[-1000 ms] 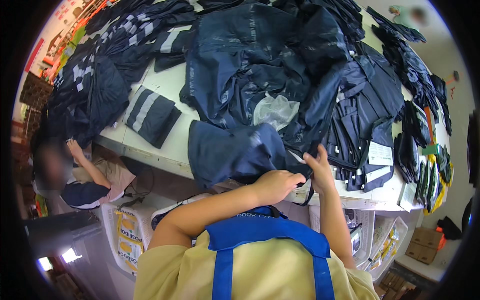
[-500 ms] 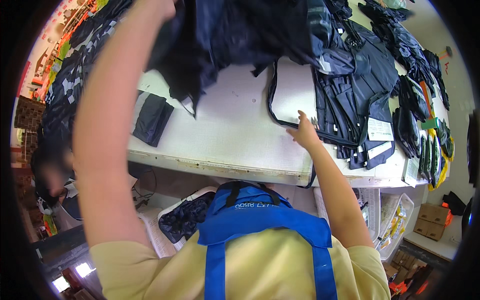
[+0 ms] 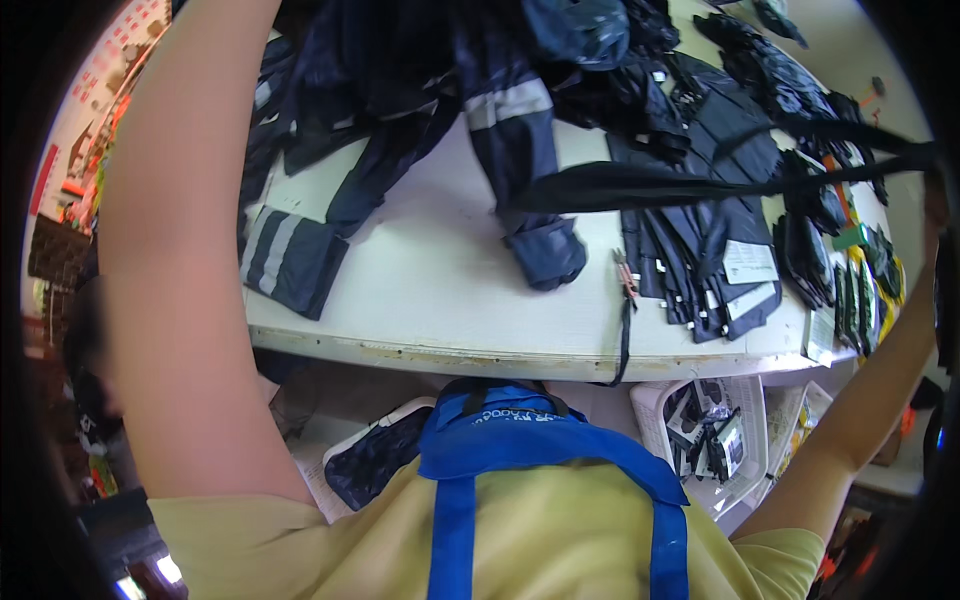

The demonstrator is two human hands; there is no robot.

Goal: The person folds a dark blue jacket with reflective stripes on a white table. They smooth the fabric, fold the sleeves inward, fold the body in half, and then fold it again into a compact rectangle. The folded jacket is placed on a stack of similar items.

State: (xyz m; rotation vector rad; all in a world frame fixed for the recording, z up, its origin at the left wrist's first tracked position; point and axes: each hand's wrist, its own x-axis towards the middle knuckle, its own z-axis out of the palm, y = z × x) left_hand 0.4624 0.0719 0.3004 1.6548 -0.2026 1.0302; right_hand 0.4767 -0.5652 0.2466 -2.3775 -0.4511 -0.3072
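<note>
A dark navy garment (image 3: pixel 400 60) with grey reflective stripes lies across the far side of the white table, its sleeve (image 3: pixel 515 140) reaching toward me. My left forearm (image 3: pixel 185 220) extends up past the top edge, so the left hand is out of sight. At the far right rim, my right hand (image 3: pixel 935 205) is partly cut off and dim, closed on a long black strap (image 3: pixel 680 188). The strap stretches taut and slightly blurred over the table from near the sleeve. Small thread snips (image 3: pixel 625 278) with reddish handles lie below it, a black cord hanging from them over the edge.
A folded dark piece with grey stripes (image 3: pixel 290 262) lies at the table's left. Flat dark garments with white labels (image 3: pixel 700 250) are stacked at the right, with packed bundles (image 3: pixel 805 250) beyond. White baskets (image 3: pixel 655 400) stand under the table edge (image 3: pixel 450 360).
My right hand has swung from above the table out to the far right, drawing the black strap with it. The garment has come down onto the table; the left hand has left the view.
</note>
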